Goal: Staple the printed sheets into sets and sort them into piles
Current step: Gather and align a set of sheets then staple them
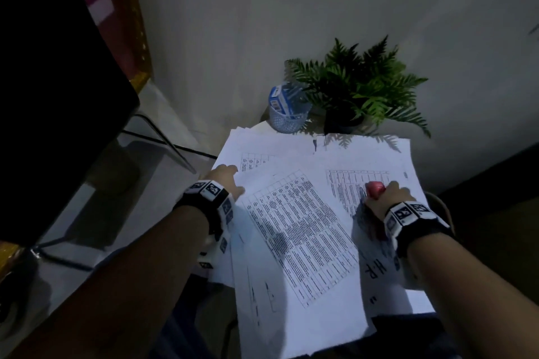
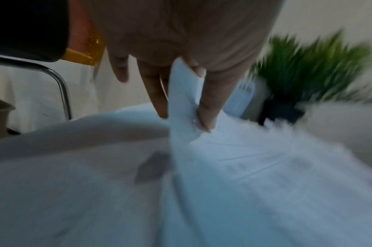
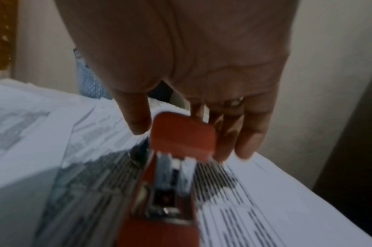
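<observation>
Printed sheets cover a small table in the head view. One tilted set of table-printed sheets (image 1: 297,236) lies across the middle, over a back-left pile (image 1: 262,146) and a right pile (image 1: 379,160). My left hand (image 1: 226,176) is at the tilted set's far left corner. In the left wrist view the left hand (image 2: 184,120) pinches a raised fold of paper (image 2: 185,93) between thumb (image 2: 210,103) and fingers. My right hand (image 1: 388,198) grips a red stapler (image 1: 374,188) resting on the right pile. The right wrist view shows the stapler (image 3: 181,133) between thumb and fingers of that hand (image 3: 189,142).
A fern in a black pot (image 1: 358,90) and a mesh cup holding a blue-white box (image 1: 287,109) stand at the table's back edge by the wall. A large black object (image 1: 52,67) and a metal chair frame (image 1: 163,140) are on the left.
</observation>
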Demonstrator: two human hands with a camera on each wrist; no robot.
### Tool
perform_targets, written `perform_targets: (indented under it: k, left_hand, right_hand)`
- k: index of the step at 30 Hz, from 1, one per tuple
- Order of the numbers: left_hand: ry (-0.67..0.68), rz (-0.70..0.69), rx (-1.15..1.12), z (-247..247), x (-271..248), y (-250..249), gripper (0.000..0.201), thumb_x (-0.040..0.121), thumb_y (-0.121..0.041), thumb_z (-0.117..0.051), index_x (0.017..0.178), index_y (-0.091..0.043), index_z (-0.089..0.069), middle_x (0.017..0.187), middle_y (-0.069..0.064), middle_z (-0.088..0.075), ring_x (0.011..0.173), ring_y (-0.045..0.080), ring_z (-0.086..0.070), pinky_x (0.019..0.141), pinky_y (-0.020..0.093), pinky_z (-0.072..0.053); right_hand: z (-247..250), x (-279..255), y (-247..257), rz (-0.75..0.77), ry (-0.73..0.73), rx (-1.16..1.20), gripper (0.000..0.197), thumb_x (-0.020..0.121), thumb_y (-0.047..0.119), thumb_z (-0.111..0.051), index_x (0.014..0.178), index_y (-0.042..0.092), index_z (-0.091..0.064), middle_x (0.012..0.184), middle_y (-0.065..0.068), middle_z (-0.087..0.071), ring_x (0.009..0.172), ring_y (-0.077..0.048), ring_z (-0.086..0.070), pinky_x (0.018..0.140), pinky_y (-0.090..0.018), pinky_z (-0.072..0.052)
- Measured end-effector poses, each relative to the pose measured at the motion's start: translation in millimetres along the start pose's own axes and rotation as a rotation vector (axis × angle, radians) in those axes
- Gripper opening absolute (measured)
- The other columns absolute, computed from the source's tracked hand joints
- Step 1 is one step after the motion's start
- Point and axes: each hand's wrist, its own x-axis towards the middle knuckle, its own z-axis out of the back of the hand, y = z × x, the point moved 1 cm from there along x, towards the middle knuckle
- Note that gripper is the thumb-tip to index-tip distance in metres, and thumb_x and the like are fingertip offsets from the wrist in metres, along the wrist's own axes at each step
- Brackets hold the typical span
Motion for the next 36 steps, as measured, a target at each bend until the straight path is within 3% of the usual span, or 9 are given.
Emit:
perform_targets:
  k: [5,9,11,15,20,28,31,33,36]
  left_hand:
    - [-0.237,-0.125,-0.484,16,-40,-7,0.035,0.088,-0.019,-0.058,0.121,-0.015,-0.051,0.110,0.011,-0.062,0.100,0.028,-0.059,0.081,0.029,-0.044]
    - [-0.311,-0.244,-0.659,24,-75,-12,0.024,0.087,-0.015,-0.058,0.110,-0.020,-0.056,0.106,0.009,-0.065,0.099,0.027,-0.060,0.090,0.038,-0.048]
    - [-0.335,-0.305,-0.669,26,-91,-16,0.020,0.087,-0.014,-0.058,0.107,-0.019,-0.057,0.101,0.007,-0.065,0.097,0.024,-0.058,0.087,0.033,-0.045]
    - [-0.360,-0.393,-0.721,29,-123,-20,0.018,0.079,-0.031,-0.054,0.097,-0.027,-0.057,0.089,0.003,-0.066,0.087,0.022,-0.059,0.081,0.031,-0.047]
    - [-0.415,-0.441,-0.658,34,-151,-26,0.013,0.088,-0.019,-0.059,0.096,-0.030,-0.057,0.092,0.004,-0.066,0.086,0.019,-0.056,0.078,0.030,-0.045]
    - [-0.435,-0.530,-0.576,42,-181,-36,0.016,0.080,-0.032,-0.048,0.095,-0.035,-0.052,0.083,0.002,-0.067,0.082,0.023,-0.061,0.077,0.035,-0.050]
    - [-0.442,-0.542,-0.579,44,-185,-38,0.016,0.080,-0.030,-0.050,0.094,-0.035,-0.054,0.084,0.000,-0.067,0.083,0.021,-0.062,0.077,0.035,-0.051]
    - [-0.437,-0.518,-0.574,45,-186,-37,0.013,0.082,-0.029,-0.052,0.093,-0.033,-0.058,0.086,-0.001,-0.066,0.085,0.023,-0.061,0.077,0.034,-0.050]
    - [-0.457,-0.407,-0.470,49,-185,-40,0.022,0.087,-0.019,-0.056,0.106,-0.027,-0.056,0.100,0.000,-0.064,0.096,0.026,-0.060,0.084,0.033,-0.047]
  right_hand:
    - [22,-34,26,0.256,-0.175,0.300,0.026,0.084,0.034,-0.064,0.102,0.016,-0.058,0.115,-0.012,-0.051,0.100,-0.030,-0.055,0.086,-0.035,-0.046]
    - [27,-80,55,0.404,-0.016,0.667,0.010,0.086,0.021,-0.063,0.087,0.012,-0.068,0.078,0.002,-0.064,0.071,-0.015,-0.057,0.052,-0.008,-0.040]
    - [29,-96,64,0.387,0.046,0.863,0.014,0.086,0.018,-0.065,0.090,0.006,-0.071,0.081,-0.002,-0.067,0.069,-0.012,-0.056,0.047,-0.003,-0.037]
    - [37,-119,64,0.331,0.125,1.083,0.011,0.083,0.022,-0.069,0.084,0.010,-0.070,0.083,-0.003,-0.068,0.067,-0.012,-0.054,0.058,-0.018,-0.040]
    - [45,-137,53,0.282,0.172,1.116,0.027,0.082,0.031,-0.071,0.100,0.011,-0.070,0.081,0.002,-0.061,0.065,-0.006,-0.052,0.053,-0.017,-0.036]
    - [51,-151,51,0.280,0.186,1.086,0.031,0.083,0.029,-0.067,0.105,0.007,-0.069,0.066,0.005,-0.053,0.058,-0.008,-0.048,0.052,-0.019,-0.037]
    - [54,-153,53,0.270,0.206,1.092,0.011,0.082,0.027,-0.065,0.084,0.015,-0.064,0.063,0.004,-0.051,0.054,-0.008,-0.046,0.052,-0.020,-0.038]
    - [54,-155,53,0.287,0.190,1.075,0.018,0.084,0.027,-0.062,0.069,0.018,-0.057,0.061,0.002,-0.051,0.053,-0.010,-0.046,0.052,-0.021,-0.037]
    - [51,-160,52,0.343,0.101,1.041,0.018,0.086,0.025,-0.059,0.078,0.010,-0.064,0.069,-0.005,-0.055,0.065,-0.019,-0.051,0.054,-0.024,-0.036]
